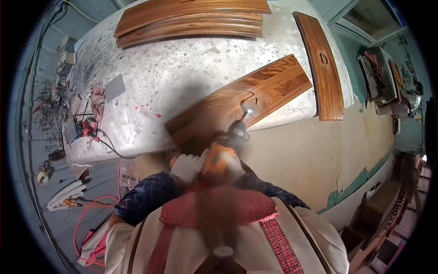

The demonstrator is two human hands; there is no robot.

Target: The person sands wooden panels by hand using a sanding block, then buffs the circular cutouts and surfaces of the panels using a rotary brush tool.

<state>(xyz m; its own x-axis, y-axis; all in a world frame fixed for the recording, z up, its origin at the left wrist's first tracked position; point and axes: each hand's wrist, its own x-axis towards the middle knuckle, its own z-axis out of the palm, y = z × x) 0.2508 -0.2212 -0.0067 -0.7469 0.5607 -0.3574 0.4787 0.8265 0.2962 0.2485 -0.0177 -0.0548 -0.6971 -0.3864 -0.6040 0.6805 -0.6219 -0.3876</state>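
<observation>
My left hand [187,166], in a pale glove, is closed around the orange-tipped side handle of an orange power drill [221,157]. Wrapped on the drill's body is my right hand [235,167], partly hidden and blurred. The drill's metal chuck points away from me, and a round silvery bit [250,108] at its end is over a brown wooden board [278,82], beside a curved mark in the wood. Whether the bit touches the board I cannot tell. The board lies slantwise on a spotted white table [182,86], its near-left part blurred behind the drill.
Several stacked boards [191,25] lie at the table's far side. Another board [323,68] with a curved mark lies at the right. A red-and-black power tool [87,129], its cord, a rag [97,97] and a grey square sheet [115,88] are at the left. An orange-red hose [98,205] trails below.
</observation>
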